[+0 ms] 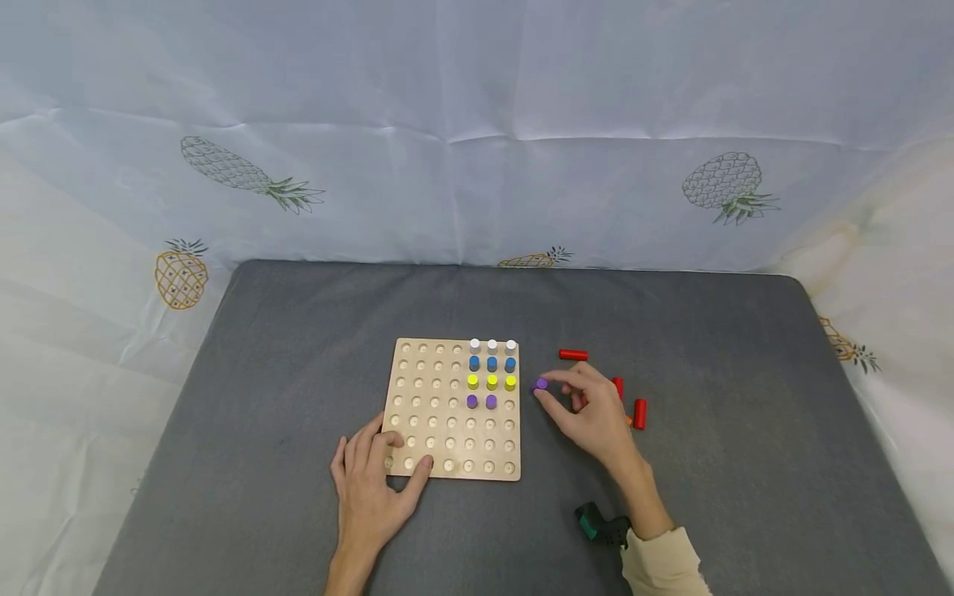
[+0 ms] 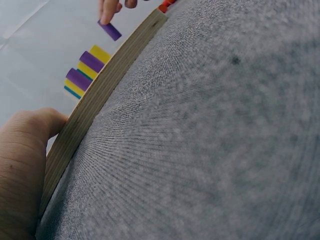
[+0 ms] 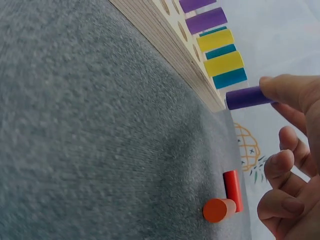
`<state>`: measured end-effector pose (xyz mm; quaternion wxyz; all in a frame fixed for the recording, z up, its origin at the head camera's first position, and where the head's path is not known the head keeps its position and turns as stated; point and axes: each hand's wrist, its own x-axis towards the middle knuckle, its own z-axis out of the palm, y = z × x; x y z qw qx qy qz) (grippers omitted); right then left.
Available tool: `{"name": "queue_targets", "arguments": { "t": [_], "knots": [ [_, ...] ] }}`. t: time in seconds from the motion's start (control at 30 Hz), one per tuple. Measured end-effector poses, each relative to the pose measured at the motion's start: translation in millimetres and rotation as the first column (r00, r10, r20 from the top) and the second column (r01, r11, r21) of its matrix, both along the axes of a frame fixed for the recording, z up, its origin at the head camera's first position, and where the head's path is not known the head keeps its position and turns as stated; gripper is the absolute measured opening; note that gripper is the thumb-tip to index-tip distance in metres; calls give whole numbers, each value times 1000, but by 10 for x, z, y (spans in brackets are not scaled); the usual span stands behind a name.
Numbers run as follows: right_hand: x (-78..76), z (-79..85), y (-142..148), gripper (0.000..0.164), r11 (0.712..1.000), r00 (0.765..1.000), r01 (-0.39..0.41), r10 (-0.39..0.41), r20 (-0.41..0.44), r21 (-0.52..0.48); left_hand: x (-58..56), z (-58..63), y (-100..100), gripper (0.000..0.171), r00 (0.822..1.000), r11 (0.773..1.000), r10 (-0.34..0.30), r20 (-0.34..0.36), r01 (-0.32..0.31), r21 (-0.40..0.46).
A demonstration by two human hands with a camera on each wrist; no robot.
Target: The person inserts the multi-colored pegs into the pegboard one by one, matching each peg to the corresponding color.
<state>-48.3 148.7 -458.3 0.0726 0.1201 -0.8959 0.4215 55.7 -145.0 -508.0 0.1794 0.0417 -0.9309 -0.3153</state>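
Head view: my right hand [image 1: 592, 411] is pinching a purple peg [image 1: 541, 384] right of centre; my left hand [image 1: 370, 492] is resting, spread, on the pegboard [image 1: 425, 411]. White trio [image 1: 492, 347], blue trio [image 1: 492, 364], yellow trio [image 1: 492, 382] and purple pair [image 1: 491, 402] are standing placed. Left wrist: the peg is hovering, upper left. Right wrist: a red peg [image 3: 233, 190] and orange peg [image 3: 217, 210] are lying unplaced, lower right.

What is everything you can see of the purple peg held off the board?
The purple peg is a plain, smooth-looking cylinder, evenly coloured; its material cannot be told for sure. The right grip pinches its upper end, leaving the lower end free. It is held roughly upright in the air, just right of the wooden board and apart from it.
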Motion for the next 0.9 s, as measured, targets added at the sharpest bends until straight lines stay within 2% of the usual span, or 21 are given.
{"name": "queue_targets", "arguments": {
  "t": [0.3, 0.67, 0.9],
  "knots": [
    [43, -20, -70, 17, 996, 996, -83, 84, 3, -25, 1, -7, -1, 38, 1000, 1000, 3, -1, -3, -1],
    [76, -31, -183, 16, 990, 990, -138, 139, 9, -30, -6, -6, -2, 39, 1000, 1000, 4, 3, -4, -4],
    [112, -59, -228, 14, 988, 988, -152, 151, 26, 10, -7, -9, 2, 38, 1000, 1000, -1, 3, 1, 5]
  ]
}}
